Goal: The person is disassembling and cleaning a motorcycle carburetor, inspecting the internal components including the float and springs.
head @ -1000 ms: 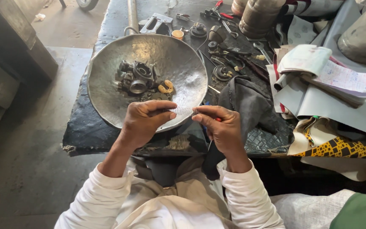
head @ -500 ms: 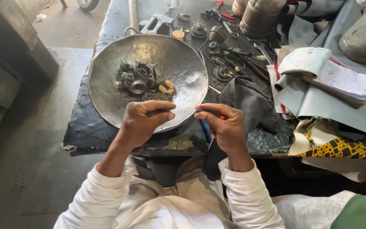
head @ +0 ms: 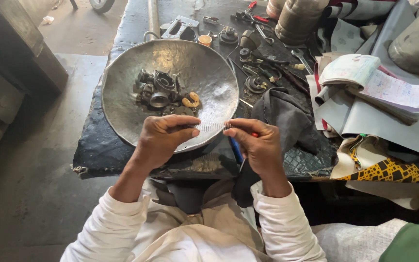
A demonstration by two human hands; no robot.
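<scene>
Both hands hold a thin coiled metal spring (head: 210,126) stretched level between them, just over the near rim of a large hammered metal bowl (head: 209,73). My left hand (head: 163,138) pinches the spring's left end. My right hand (head: 258,143) pinches the right end and also grips a blue-handled tool (head: 236,149) with a red tip, pointing down. In the bowl lie several dark engine parts (head: 158,92) and a tan curved piece (head: 190,101).
The bowl sits on a dark, greasy workbench (head: 98,145). A dark rag (head: 287,116) lies right of the bowl. Small parts, pliers and wrenches (head: 263,58) crowd the far side. Notebooks and papers (head: 379,87) pile at right, beside patterned yellow cloth (head: 389,170).
The hands have drawn apart slightly, stretching the spring out between them. The right hand turned so the blue tool now hangs below it. The bowl has not moved.
</scene>
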